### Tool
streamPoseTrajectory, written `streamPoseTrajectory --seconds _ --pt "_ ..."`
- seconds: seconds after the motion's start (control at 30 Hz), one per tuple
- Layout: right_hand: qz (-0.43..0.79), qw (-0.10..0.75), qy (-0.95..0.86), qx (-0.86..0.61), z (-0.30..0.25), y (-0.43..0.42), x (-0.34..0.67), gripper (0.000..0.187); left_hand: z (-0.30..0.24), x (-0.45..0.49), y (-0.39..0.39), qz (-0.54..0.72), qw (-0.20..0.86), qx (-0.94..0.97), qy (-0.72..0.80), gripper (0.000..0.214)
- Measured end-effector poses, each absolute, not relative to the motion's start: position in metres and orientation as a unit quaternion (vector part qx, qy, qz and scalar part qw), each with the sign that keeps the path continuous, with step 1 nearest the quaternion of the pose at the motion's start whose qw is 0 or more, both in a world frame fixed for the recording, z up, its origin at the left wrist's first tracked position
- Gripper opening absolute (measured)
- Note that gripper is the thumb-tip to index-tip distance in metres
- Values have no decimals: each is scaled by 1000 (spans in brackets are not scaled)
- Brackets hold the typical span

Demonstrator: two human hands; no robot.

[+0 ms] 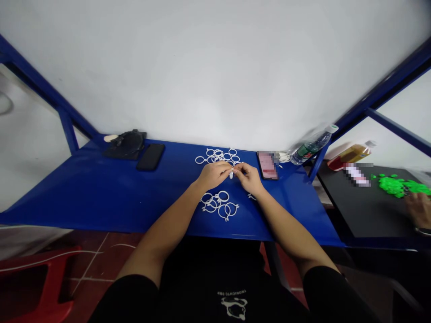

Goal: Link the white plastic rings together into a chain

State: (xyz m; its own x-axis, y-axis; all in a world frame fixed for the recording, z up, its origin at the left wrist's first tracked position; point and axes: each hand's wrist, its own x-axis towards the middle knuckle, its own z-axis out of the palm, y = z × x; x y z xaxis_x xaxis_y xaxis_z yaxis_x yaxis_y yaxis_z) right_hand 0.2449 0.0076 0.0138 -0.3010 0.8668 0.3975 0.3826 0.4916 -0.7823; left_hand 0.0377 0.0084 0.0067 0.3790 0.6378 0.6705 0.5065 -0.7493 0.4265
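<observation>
Both my hands meet over the middle of a blue table point(101, 188). My left hand point(213, 174) and my right hand point(248, 176) pinch a small white plastic piece point(231, 172) between their fingertips. Just beyond them lies a heap of several white plastic rings point(218, 157). A second cluster of white rings point(218, 204) lies nearer to me, between my forearms. One small white piece point(251, 196) rests beside my right wrist.
A black phone point(150, 156) and a black pouch point(126, 143) lie at the back left. A phone with a lit screen point(268, 165) and a tipped water bottle point(311, 146) are at the back right. Another person's hand point(419, 208) rests by green parts point(399, 185) on the neighbouring black table. A red stool point(33, 287) stands at the lower left.
</observation>
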Motion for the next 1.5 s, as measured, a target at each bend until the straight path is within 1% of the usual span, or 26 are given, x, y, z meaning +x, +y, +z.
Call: streamPoseTrajectory --seconds 0.2,0.3,0.43,0.53,0.6,0.67,0.7,0.77,0.8,0.87,0.97,1.07,1.17,1.23,1.3,1.33,1.4,1.47,1.5 --pt "274 420 -755 -423 15 5 242 33 14 38 4 413 111 826 368 26" --pt "214 425 -762 -439 18 3 244 30 16 37 4 412 117 812 397 24" --pt "97 443 -764 -459 19 8 252 26 15 38 3 391 125 804 430 23" --pt "69 427 -775 -461 22 15 257 26 13 43 0 345 137 837 403 20" --pt "67 403 -779 -475 28 17 263 29 12 47 -3 304 147 861 379 19" --pt "63 357 -784 -504 37 16 272 29 12 51 -5 266 162 876 370 19" --pt "64 321 -791 -516 42 14 279 25 12 52 -6 252 170 878 370 18" --pt "89 222 -825 -512 50 10 293 18 13 51 -5 231 187 877 377 17" --pt "103 170 -840 -505 52 7 299 20 14 48 -5 221 199 874 383 17" --pt "133 85 -852 -500 53 5 307 30 16 41 -2 198 231 866 397 20" --pt "164 6 -852 -497 48 4 309 33 18 27 1 162 288 852 407 35" --pt "178 -23 -847 -501 48 7 308 32 17 19 3 138 333 843 400 41" --pt "199 -5 -841 -504 54 8 314 31 15 17 3 137 350 840 391 41" --pt "216 6 -838 -501 58 8 318 35 12 18 3 142 345 839 397 36" --pt "233 -3 -839 -491 60 7 317 36 10 19 4 150 332 839 404 27" --pt "238 -12 -842 -485 60 6 314 35 9 20 4 152 323 841 407 22" --pt "241 -31 -848 -470 57 4 305 25 8 21 5 154 295 846 417 13" --pt "238 -39 -855 -460 53 2 293 13 8 22 6 166 263 850 425 11" --pt "237 -37 -859 -452 52 1 287 14 8 23 6 179 250 851 426 12"
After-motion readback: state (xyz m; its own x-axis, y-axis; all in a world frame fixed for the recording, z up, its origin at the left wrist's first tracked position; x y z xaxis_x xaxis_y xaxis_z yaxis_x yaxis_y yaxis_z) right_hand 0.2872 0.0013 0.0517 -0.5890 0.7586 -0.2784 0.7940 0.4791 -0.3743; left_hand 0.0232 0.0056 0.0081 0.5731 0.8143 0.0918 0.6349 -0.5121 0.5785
